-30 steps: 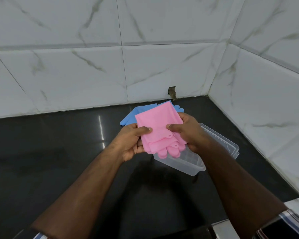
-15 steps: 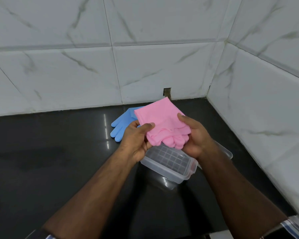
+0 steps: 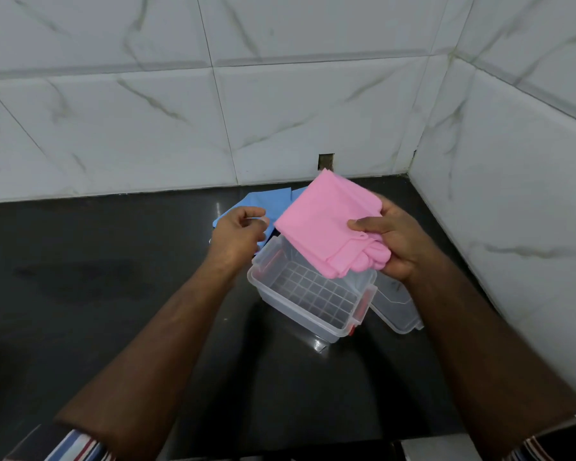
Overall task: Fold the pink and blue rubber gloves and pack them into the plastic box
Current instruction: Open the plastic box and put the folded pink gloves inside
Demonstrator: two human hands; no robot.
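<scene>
My right hand (image 3: pixel 394 241) grips the folded pink gloves (image 3: pixel 326 221) by their finger end, holding them tilted just above the clear plastic box (image 3: pixel 273 287). The box stands on the black counter with an open top, a grid-patterned bottom and nothing inside. To the left of the pink gloves my left hand (image 3: pixel 238 232) hovers with loosely curled fingers and holds nothing. The blue gloves (image 3: pixel 273 202) lie flat on the counter behind the box, partly hidden by my left hand and the pink gloves.
The box's clear lid (image 3: pixel 396 311) lies on the counter right of the box, under my right wrist. White marble-tiled walls (image 3: pixel 479 181) meet in a corner close behind and to the right. The black counter (image 3: pixel 80 277) stretches left.
My left hand has let go of the pink gloves and drawn away to the left. My right hand alone now holds them, lower and closer over the box.
</scene>
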